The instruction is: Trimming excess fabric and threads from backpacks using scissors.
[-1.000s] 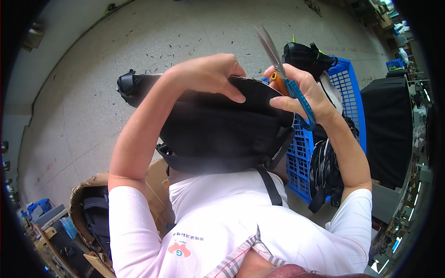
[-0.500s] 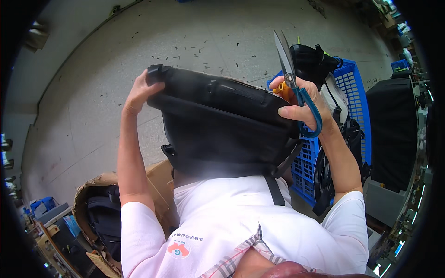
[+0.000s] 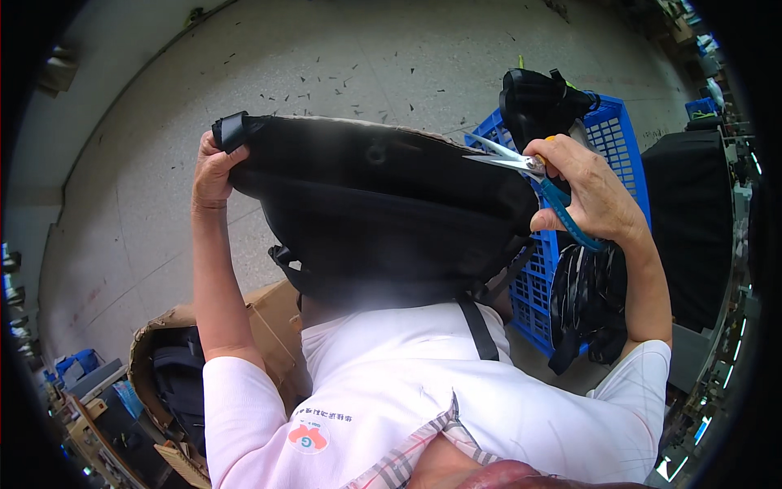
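Note:
I hold a black bag up in front of my chest, its dark body spread between both hands. My left hand grips its upper left corner by a folded strap end. My right hand holds scissors with blue and orange handles; the open blades point left and lie against the bag's upper right edge. Black straps hang from the bag down over my white shirt.
A blue plastic crate stands on the right with black bags in and over it. A cardboard box with dark bags sits at lower left. Grey speckled floor lies beyond. A black surface is at far right.
The bag has turned and spread wider between my hands. The scissors have swung from pointing up to pointing left across the bag's upper right edge.

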The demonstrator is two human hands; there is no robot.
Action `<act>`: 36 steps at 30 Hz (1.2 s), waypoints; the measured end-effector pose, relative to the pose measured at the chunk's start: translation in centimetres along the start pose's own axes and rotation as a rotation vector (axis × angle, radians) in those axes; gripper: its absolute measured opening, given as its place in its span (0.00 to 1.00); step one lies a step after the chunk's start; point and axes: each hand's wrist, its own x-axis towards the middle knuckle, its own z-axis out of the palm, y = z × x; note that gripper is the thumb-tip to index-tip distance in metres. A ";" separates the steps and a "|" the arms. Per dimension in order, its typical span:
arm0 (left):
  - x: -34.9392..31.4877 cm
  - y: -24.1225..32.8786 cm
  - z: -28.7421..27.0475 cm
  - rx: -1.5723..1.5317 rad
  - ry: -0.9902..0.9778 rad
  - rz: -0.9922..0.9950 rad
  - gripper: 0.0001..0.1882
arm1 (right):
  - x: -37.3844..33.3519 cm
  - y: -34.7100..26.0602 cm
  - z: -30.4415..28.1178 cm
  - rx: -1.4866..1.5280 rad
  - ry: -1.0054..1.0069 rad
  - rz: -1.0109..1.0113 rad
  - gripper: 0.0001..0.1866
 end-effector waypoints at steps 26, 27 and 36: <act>-0.2 0.1 -0.3 -0.024 -0.078 0.027 0.13 | 2.0 0.0 -0.3 -0.317 0.138 -0.229 0.37; -0.2 0.1 -0.3 -0.025 -0.078 0.027 0.13 | 2.0 -0.2 -0.4 -0.318 0.137 -0.228 0.37; -0.7 -0.4 -0.7 -0.086 -0.057 0.052 0.14 | 3.3 -0.9 -0.6 -0.330 0.021 -0.290 0.32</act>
